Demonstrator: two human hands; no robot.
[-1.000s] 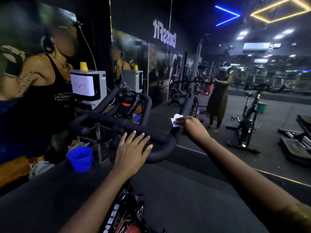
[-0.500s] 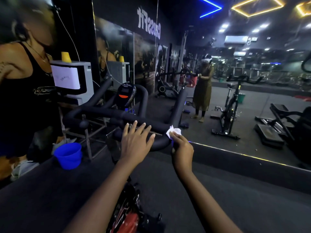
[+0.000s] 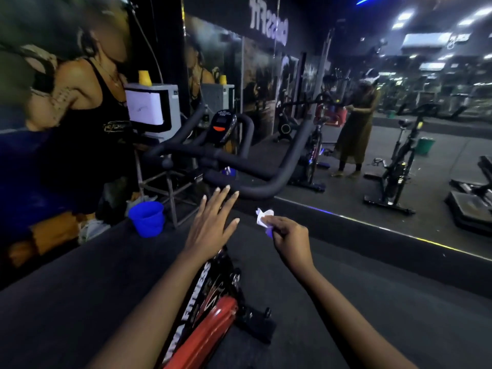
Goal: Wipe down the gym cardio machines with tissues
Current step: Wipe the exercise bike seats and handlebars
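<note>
Head view: bike handlebar (image 3: 239, 166) has its crossbar running left-right, horns pointing away toward the mirror (image 3: 426, 161); left hand (image 3: 210, 227) is flat, fingers straight, just beside the near curve; right hand (image 3: 290, 235) pinches a crumpled white tissue (image 3: 263, 217) below the right bend, apart from the bar.

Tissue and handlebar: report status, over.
Left hand open, fingertips near the handlebar. Right hand pinches tissue, below handlebar, not touching. Nothing between them.
</note>
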